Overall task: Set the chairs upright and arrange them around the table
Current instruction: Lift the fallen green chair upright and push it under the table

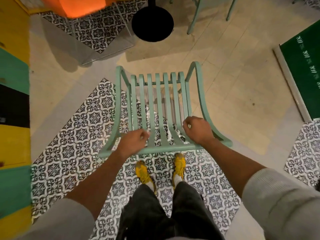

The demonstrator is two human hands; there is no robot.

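A mint-green slatted chair [159, 94] stands right in front of my feet, seen from above, its top rail nearest me. My left hand [134, 142] is closed around the rail's left part. My right hand [197, 129] grips the slats and rail on the right. The black round table base [152, 23] with its post stands on the floor beyond the chair. A glass or clear table top [107, 49] lies over the patterned tiles at the upper left.
A second mint-green chair's legs [194, 19] show at the top right. A green mat [304, 70] lies at the right. A yellow, green and black wall [13, 101] runs along the left. An orange object [81, 6] sits at the top left.
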